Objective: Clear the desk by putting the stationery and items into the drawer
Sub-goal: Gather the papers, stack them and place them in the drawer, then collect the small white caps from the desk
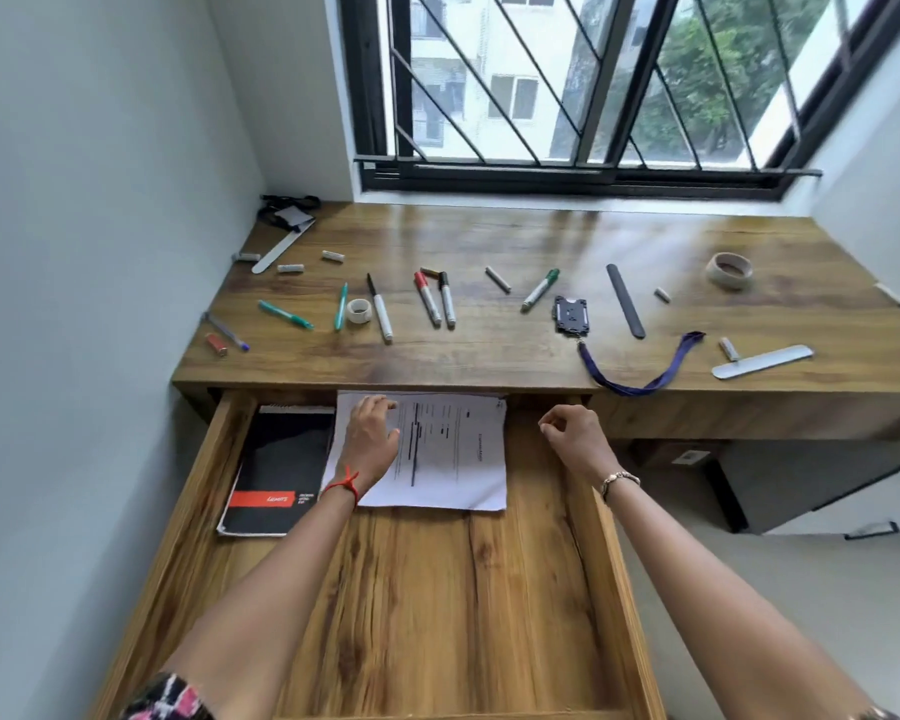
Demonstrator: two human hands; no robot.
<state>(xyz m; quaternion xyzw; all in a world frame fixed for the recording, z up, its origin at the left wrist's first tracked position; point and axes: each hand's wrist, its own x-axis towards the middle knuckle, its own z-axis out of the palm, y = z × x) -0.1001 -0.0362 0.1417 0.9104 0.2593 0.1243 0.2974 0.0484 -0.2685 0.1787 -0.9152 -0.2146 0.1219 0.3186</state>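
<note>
The wooden drawer [489, 589] stands pulled out under the desk [489, 236]. Inside it lie a black notebook [281, 459] at the left and a printed paper sheet [453, 459] beside it. My left hand [372, 439] rests flat on the sheet's left part. My right hand [575, 433] hovers over the drawer's right side with loosely curled fingers, holding nothing. On the desk lie several markers [427, 298], green pens [285, 314], a small tape roll [359, 310], a card holder [571, 314] with a blue lanyard [645, 387], and a larger tape roll [729, 270].
Grey rulers [762, 361] [625, 299] and small white sticks [498, 279] lie scattered on the desk. A black strap with a card [287, 210] sits in the back left corner. A wall bounds the left side, a barred window the back. A cabinet [801, 480] stands under the desk's right.
</note>
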